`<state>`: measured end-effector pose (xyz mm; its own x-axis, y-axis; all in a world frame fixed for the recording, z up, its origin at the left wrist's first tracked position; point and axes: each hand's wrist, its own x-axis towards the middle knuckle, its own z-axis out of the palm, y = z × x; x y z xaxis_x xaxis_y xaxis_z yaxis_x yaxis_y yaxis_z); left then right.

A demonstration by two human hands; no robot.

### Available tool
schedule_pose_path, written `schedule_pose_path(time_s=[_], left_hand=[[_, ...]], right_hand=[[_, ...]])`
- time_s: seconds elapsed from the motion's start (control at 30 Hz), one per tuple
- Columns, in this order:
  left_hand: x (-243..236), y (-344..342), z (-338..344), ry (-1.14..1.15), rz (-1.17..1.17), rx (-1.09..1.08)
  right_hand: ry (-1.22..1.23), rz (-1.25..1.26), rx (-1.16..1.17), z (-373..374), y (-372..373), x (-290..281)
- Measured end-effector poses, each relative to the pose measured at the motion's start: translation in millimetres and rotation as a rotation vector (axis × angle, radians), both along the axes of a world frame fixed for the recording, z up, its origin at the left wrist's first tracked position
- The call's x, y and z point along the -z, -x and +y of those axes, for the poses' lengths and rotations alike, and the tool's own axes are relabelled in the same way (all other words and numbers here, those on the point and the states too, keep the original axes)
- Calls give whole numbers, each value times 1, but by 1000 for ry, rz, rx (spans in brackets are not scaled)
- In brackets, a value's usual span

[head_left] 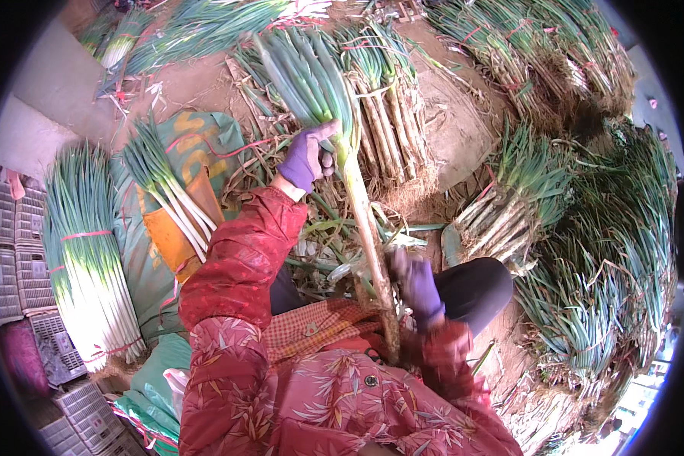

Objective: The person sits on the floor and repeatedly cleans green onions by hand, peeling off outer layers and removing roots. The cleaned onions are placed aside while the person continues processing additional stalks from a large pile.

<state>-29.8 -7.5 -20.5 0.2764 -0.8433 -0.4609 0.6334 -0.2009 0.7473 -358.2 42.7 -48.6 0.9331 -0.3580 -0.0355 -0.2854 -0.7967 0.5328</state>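
A long green onion (366,224) with dark green leaves and a brownish, soil-stained stalk slants in front of me. My left hand (308,158), in a purple glove, is closed round it where the leaves meet the stalk, its index finger lying along the leaves. Near the lower stalk, my right hand (418,285), also gloved in purple, is smeared by motion; whether it grips anything cannot be made out. The stalk's root end reaches down to my lap, over a checked cloth (311,330). Peeled, white-stalked green onions (176,194) lie to the left on an orange and green sack.
A tied bundle of clean green onions (91,258) stands at the left, beside stacked plastic crates (34,251). Unpeeled bundles (387,121) lie ahead, with another bundle (501,209) and a large heap (608,258) at the right. Peeled scraps (319,251) litter the floor before me.
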Motion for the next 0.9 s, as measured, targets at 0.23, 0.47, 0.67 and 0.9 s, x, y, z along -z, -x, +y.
schedule_pose_path(time_s=[0.23, 0.47, 0.67, 0.9], left_hand=[[-18, 2, 1, 54, 84, -59], [-19, -13, 5, 174, -66, -92], [-30, -11, 2, 197, 5, -17], [-40, -7, 5, 164, 79, -50]], right_hand=[[-2038, -1361, 384, -109, -180, -62], [-1557, -1168, 591, -67, -124, -55], [-561, -793, -228, -90, -74, 9], [-1721, -1336, 408, -105, -186, -71]])
